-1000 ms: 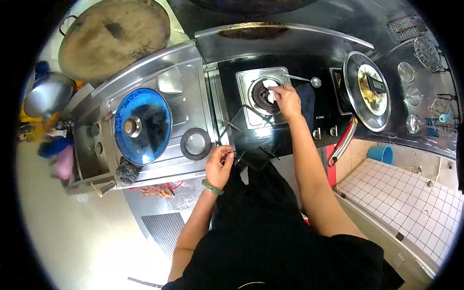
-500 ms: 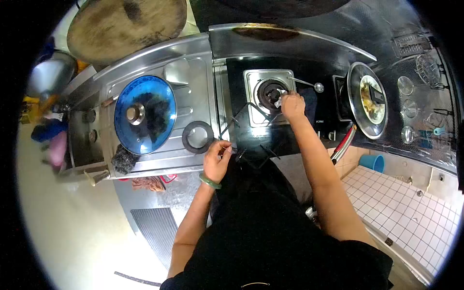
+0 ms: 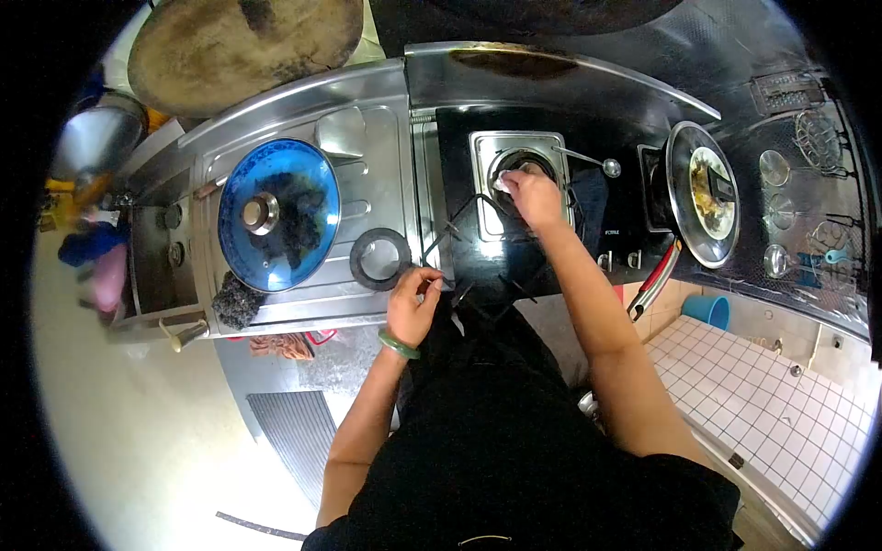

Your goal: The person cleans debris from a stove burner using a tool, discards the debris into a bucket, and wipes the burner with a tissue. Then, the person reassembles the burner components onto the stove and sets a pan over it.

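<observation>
My right hand (image 3: 537, 196) is closed on a crumpled white tissue (image 3: 503, 181) over the gas burner (image 3: 525, 165), which sits in a square steel tray (image 3: 490, 222). My left hand (image 3: 413, 301) rests by the near edge of the black cooktop (image 3: 469, 262), its fingers curled around the edge of a black pan support (image 3: 478, 198); exactly what its fingertips hold is hard to make out. A steel ladle (image 3: 610, 167) lies at the burner's right. Left of my left hand, a round black ring (image 3: 380, 259) lies on the steel counter.
A blue pan under a glass lid (image 3: 299, 207) stands on the steel counter (image 3: 367, 147), beside a black scrubber (image 3: 237, 301). Another lidded pan (image 3: 707, 193) with a red handle (image 3: 658, 275) is on the right burner. Wire racks (image 3: 816, 138) hang at the far right.
My right hand has moved with the white tissue from the burner's upper side to its right, then back left across it. My left hand stays near the cooktop edge. The view has shifted slightly.
</observation>
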`<action>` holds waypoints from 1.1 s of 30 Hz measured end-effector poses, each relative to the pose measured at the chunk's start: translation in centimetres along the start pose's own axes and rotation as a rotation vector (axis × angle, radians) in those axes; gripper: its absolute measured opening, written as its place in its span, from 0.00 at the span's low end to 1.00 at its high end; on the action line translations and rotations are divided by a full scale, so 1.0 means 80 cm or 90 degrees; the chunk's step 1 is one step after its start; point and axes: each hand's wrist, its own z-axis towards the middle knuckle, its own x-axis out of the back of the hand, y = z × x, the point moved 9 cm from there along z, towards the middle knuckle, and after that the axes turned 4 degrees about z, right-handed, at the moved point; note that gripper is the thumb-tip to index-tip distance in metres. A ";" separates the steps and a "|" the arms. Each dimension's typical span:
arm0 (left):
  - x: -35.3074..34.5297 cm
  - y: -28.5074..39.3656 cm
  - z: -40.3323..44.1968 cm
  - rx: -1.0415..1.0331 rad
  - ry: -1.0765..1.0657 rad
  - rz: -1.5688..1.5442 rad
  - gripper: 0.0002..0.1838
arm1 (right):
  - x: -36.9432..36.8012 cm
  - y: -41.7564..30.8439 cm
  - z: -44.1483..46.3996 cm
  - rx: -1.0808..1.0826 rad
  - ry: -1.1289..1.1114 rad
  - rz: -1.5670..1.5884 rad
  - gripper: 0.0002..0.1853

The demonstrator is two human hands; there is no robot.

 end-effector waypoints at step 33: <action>0.028 -0.015 -0.016 0.032 0.048 -0.028 0.04 | 0.082 0.084 -0.030 -0.105 0.130 0.041 0.12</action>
